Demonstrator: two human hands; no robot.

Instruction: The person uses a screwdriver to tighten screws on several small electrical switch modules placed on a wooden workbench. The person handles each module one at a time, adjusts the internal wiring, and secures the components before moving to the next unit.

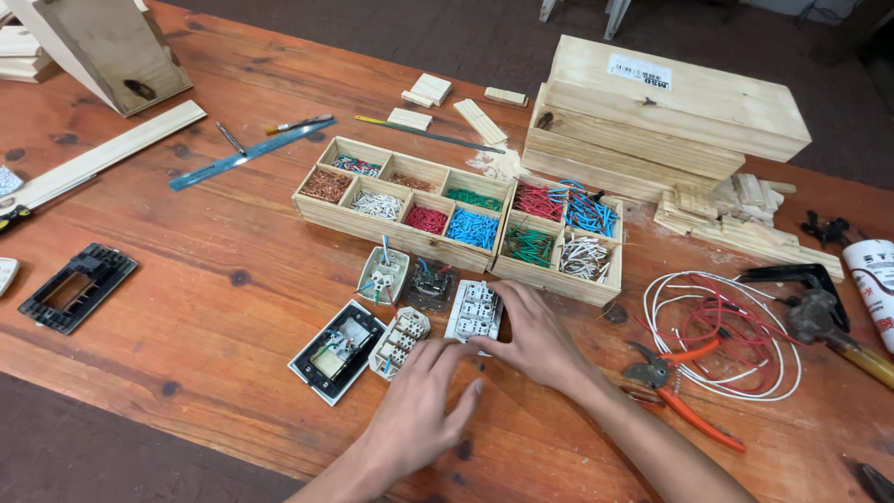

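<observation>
My right hand (534,335) rests on the table with its fingers against the right side of a white switch module (474,311). My left hand (421,402) lies flat just below it, fingertips near the module's lower edge and next to a smaller cream module (399,341). A black-and-white switch frame (336,351) lies to the left. Above them sit a wired white module (383,275) and a dark module (429,284). Neither hand clearly grips anything.
Two wooden trays, one long (317,210) and one small (553,279), hold sorted coloured wire pieces. Orange-handled pliers (684,391) and coiled red and white wire (726,335) lie at right. Stacked wooden boards (652,112), a blue ruler (244,156) and a black faceplate (76,286) surround them.
</observation>
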